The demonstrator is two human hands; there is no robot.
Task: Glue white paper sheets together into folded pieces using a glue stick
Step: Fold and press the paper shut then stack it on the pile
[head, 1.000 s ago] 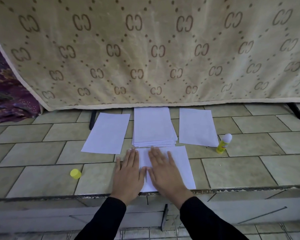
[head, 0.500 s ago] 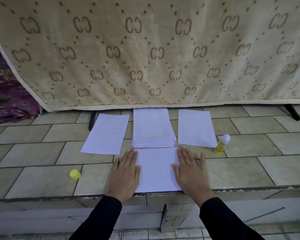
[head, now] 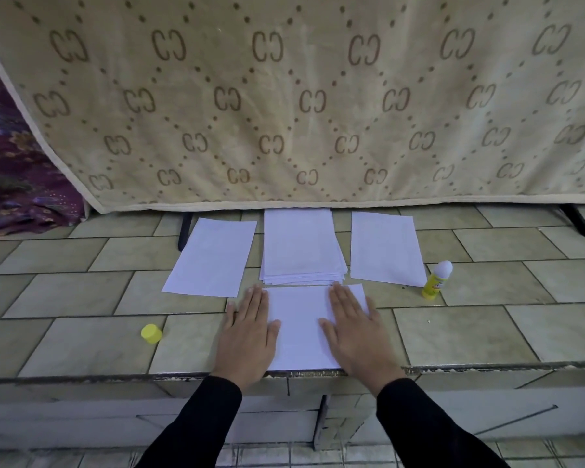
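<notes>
Pinning sheet (head: 301, 325) edges, left hand (head: 247, 336) and right hand (head: 355, 332) lie flat.

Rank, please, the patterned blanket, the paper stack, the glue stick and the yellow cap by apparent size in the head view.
1. patterned blanket
2. paper stack
3. glue stick
4. yellow cap, though nearer the camera

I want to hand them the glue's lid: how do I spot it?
Find the tiled ledge below the patterned beige blanket. Left of the left hand, alone on a tile, lies the yellow cap. It is short and all yellow, while the glue stick on the right is taller, upright and white-tipped.
</notes>
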